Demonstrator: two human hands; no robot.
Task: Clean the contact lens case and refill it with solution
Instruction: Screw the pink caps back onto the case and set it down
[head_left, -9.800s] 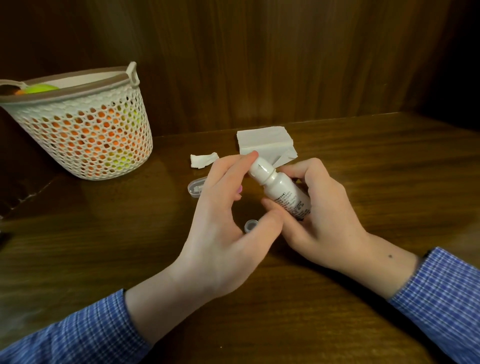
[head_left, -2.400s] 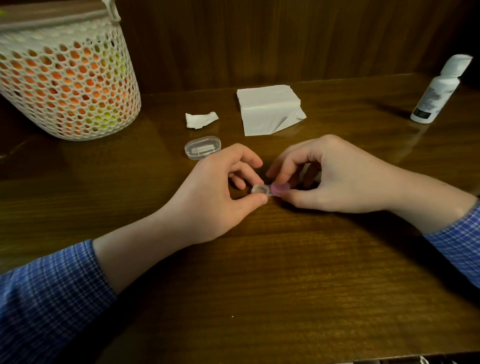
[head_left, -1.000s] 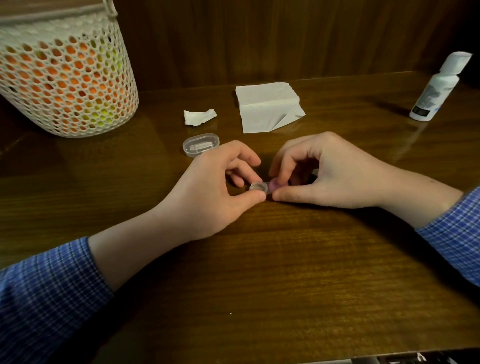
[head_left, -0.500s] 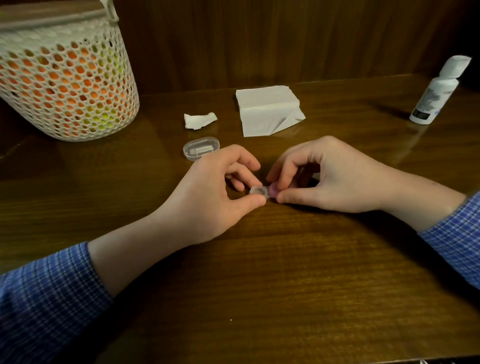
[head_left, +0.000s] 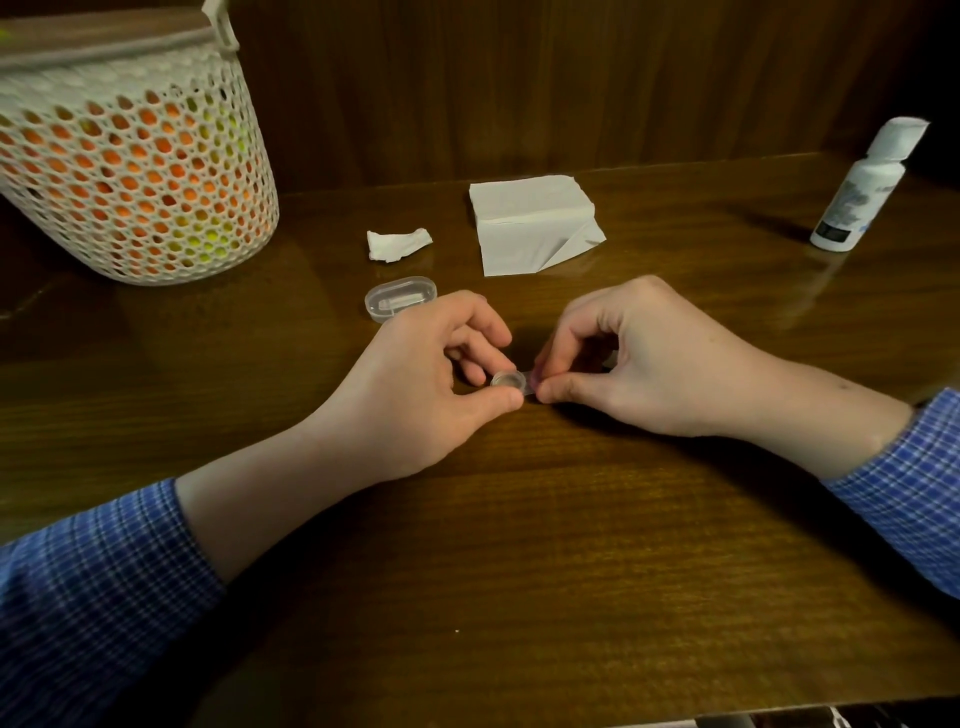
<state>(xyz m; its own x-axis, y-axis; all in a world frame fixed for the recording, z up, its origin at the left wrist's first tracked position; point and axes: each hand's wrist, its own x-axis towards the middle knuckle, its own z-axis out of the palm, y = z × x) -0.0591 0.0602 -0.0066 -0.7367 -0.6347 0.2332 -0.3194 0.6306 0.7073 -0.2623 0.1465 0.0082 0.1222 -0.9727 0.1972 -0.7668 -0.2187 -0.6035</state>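
A small clear contact lens case (head_left: 509, 380) lies on the wooden table (head_left: 519, 545) between my two hands. My left hand (head_left: 421, 384) pinches its left well between thumb and fingers. My right hand (head_left: 639, 364) pinches a pink cap at the right well, and its curled fingers hide most of that side. The white solution bottle (head_left: 857, 192) stands capped at the far right of the table, away from both hands.
A clear oval plastic box (head_left: 400, 299) lies just behind my left hand. A crumpled tissue scrap (head_left: 397, 243) and a folded white tissue (head_left: 530, 223) lie further back. A white perforated basket (head_left: 130, 171) with orange and yellow contents stands at the back left.
About ten seconds ago both hands held the solution bottle; it now stands at the far right. In the last second my hands have stayed on the case with only slight finger movement.
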